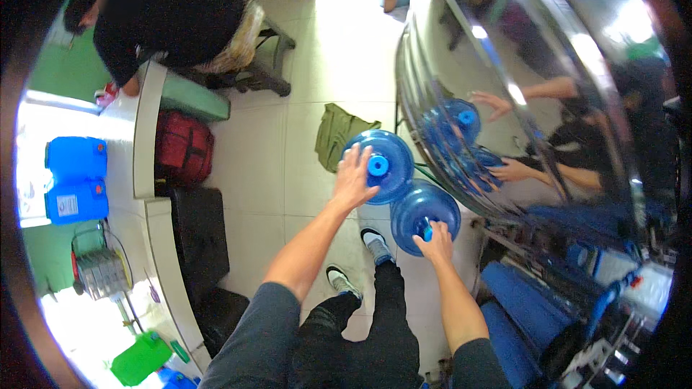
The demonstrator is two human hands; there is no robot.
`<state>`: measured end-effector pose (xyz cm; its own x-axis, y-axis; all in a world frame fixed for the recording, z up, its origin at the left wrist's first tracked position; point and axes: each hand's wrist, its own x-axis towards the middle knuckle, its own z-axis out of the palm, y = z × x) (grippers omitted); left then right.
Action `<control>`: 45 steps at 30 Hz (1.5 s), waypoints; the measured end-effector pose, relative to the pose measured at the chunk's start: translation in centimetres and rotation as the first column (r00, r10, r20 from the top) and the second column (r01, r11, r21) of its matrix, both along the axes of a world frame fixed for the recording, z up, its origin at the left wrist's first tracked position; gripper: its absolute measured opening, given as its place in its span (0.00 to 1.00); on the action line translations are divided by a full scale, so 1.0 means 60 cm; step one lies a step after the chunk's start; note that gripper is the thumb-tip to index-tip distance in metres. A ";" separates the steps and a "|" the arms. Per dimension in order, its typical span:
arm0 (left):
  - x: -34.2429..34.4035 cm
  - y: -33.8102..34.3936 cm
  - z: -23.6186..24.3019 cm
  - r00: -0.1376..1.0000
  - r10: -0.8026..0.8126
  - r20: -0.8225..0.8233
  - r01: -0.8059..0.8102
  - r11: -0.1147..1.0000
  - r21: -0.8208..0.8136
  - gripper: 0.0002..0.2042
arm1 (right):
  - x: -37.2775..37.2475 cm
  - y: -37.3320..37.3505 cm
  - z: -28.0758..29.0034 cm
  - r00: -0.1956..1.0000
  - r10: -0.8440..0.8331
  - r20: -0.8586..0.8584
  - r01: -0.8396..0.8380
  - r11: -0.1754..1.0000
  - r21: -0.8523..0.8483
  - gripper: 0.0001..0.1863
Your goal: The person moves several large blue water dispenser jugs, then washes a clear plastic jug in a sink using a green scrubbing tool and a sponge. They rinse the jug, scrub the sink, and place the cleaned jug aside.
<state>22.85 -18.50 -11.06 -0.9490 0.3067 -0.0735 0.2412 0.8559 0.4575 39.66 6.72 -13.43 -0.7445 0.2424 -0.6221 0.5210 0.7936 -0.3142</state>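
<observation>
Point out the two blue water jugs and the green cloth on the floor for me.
Farther jug (393, 171), head view: its upper side.
Nearer jug (424, 209), head view: its upper side.
Green cloth (339, 134), head view: its crumpled middle.

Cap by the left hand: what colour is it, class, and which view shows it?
The cap is bright blue, best seen in the head view.

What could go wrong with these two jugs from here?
Slip: the left hand is spread over the far jug, not closed around its cap, so a pull might lose it.
Knock: the near jug, with the right hand at its cap, sits close by; moving either could bump the other.
Snag: the cloth beside the far jug might catch underfoot.
</observation>
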 end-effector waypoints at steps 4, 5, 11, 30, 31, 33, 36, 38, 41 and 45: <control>-0.038 0.049 -0.078 0.874 0.051 0.482 -0.018 0.997 -0.073 0.40 | 0.012 -0.013 -0.044 0.982 0.036 0.188 -0.047 0.997 0.057 0.41; -0.035 0.056 -0.092 0.879 0.122 0.461 -0.096 0.992 -0.080 0.35 | 0.022 -0.015 -0.053 0.978 0.031 0.206 -0.046 0.997 0.067 0.41; 0.083 -0.015 -0.104 0.925 0.160 0.346 -0.149 0.987 -0.058 0.30 | 0.076 0.050 -0.090 0.991 0.135 0.004 -0.135 0.991 0.008 0.37; 0.983 -0.100 0.537 -0.218 0.974 0.061 -0.929 -0.226 0.293 0.30 | 0.080 -0.433 0.215 -0.078 0.974 -0.213 -0.900 -0.161 -0.405 0.32; 1.019 -0.074 0.547 -0.326 0.944 0.046 -0.890 -0.323 0.322 0.29 | 0.106 -0.462 0.235 -0.140 0.968 -0.206 -0.898 -0.212 -0.387 0.32; 1.089 -0.026 0.559 -0.539 0.843 -0.006 -0.765 -0.486 0.422 0.31 | 0.159 -0.510 0.267 -0.246 0.953 -0.175 -0.891 -0.294 -0.347 0.33; 1.182 0.042 0.560 -0.783 0.620 -0.055 -0.552 -0.652 0.520 0.32 | 0.239 -0.559 0.295 -0.377 0.918 -0.122 -0.873 -0.396 -0.283 0.34; 1.228 0.063 0.563 -0.890 0.447 -0.094 -0.410 -0.693 0.593 0.31 | 0.282 -0.585 0.315 -0.461 0.885 -0.071 -0.852 -0.463 -0.244 0.34; 1.306 0.089 0.576 -0.961 0.234 -0.145 -0.272 -0.731 0.626 0.32 | 0.346 -0.618 0.335 -0.570 0.821 0.000 -0.804 -0.559 -0.203 0.35; 1.402 0.122 0.618 -0.944 -0.008 -0.330 -0.213 -0.747 0.629 0.31 | 0.407 -0.675 0.335 -0.706 0.704 0.079 -0.705 -0.687 -0.176 0.36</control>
<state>106.99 -11.16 26.02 0.8489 -0.2703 0.4542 -0.5254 -0.3376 0.7810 64.06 -33.76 6.69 0.3978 -0.5788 -0.7119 -0.9054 -0.1220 -0.4068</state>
